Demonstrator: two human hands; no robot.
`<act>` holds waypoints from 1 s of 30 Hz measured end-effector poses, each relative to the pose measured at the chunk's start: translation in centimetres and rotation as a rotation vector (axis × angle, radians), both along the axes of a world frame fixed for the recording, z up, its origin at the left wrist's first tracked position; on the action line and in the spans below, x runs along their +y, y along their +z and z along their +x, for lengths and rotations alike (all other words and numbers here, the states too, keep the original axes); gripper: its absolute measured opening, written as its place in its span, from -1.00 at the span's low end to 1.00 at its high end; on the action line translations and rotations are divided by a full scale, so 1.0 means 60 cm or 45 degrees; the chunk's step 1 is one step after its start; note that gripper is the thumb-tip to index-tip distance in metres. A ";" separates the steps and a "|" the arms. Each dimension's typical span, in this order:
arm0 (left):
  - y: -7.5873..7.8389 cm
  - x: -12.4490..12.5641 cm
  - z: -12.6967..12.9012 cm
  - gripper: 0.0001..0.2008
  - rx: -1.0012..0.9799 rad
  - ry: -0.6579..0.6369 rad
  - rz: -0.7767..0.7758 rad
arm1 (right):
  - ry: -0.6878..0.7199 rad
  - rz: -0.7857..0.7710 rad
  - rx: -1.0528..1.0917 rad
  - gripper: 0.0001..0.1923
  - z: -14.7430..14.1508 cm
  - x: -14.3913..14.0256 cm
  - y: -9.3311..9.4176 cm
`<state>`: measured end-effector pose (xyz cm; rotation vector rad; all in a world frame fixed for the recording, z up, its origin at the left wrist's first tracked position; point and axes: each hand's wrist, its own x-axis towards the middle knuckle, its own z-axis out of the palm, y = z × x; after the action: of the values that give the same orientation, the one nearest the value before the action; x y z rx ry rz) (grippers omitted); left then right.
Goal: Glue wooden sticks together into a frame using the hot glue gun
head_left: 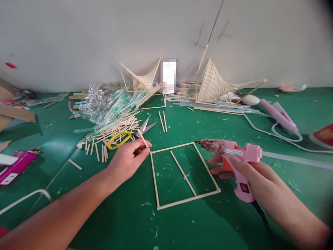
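Observation:
My left hand (132, 156) pinches a short wooden stick (143, 138), which tilts up from the far left corner of a four-sided stick frame (177, 202) lying on the green table. Wrapped round the handle of a pink hot glue gun (241, 152), my right hand (262, 180) keeps its dark nozzle at the frame's far right corner; whether it touches cannot be told. A clear glue stick (293, 159) juts from the gun's back. One loose stick (182, 173) lies slantwise inside the frame, its near end at the near side.
Yellow-handled scissors (121, 139) lie beyond my left hand, beside a pile of cut sticks (122, 126) and crumpled clear plastic (101, 104). Two curved stick models (143, 81) (215, 85) stand by the wall. At right are a lilac tool (278, 113) and a white cable (260, 129).

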<state>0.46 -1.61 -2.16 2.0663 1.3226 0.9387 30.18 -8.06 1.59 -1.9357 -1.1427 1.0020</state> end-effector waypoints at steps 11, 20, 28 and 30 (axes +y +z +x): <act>0.001 0.005 0.005 -0.87 -0.033 0.030 -0.054 | -0.006 -0.101 0.136 -0.38 0.003 -0.005 0.001; 0.006 0.003 0.006 -0.88 -0.072 -0.070 -0.093 | 0.067 -0.098 0.124 -0.42 0.010 -0.006 -0.009; 0.003 0.003 0.009 -0.68 -0.136 -0.085 -0.129 | 0.088 -0.125 0.094 -0.34 0.009 -0.013 -0.014; 0.003 0.002 0.009 -0.62 -0.141 -0.108 -0.130 | 0.102 -0.138 0.088 -0.34 0.009 -0.012 -0.015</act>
<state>1.01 -1.49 -2.00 1.9483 1.1915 0.9162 30.70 -8.80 0.69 -1.9367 -1.1555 1.1866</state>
